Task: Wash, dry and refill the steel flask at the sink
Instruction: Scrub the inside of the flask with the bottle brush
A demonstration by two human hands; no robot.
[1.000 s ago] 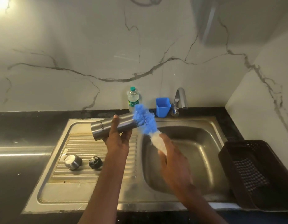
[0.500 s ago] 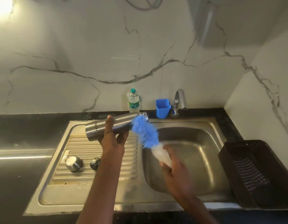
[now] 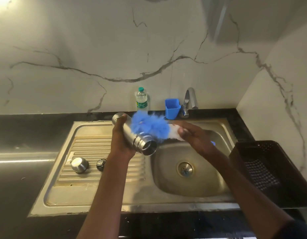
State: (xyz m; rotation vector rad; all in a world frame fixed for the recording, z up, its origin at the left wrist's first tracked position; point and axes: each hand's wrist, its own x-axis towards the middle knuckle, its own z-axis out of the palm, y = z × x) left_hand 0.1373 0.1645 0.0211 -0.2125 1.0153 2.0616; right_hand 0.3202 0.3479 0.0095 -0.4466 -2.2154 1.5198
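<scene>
Black counter, steel sink inset. Left hand, fingers wrapped round steel flask, held it tilted above sink edge, open mouth toward camera. Right hand gripped blue bottle brush, bristles against flask. Two caps on drainboard.

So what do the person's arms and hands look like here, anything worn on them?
Both forearms are bare from wrist up to the frame edge. The left hand and right hand show no gloves, rings, watch or bands. Only a dark sleeve edge appears at the right arm's lower corner.
</scene>
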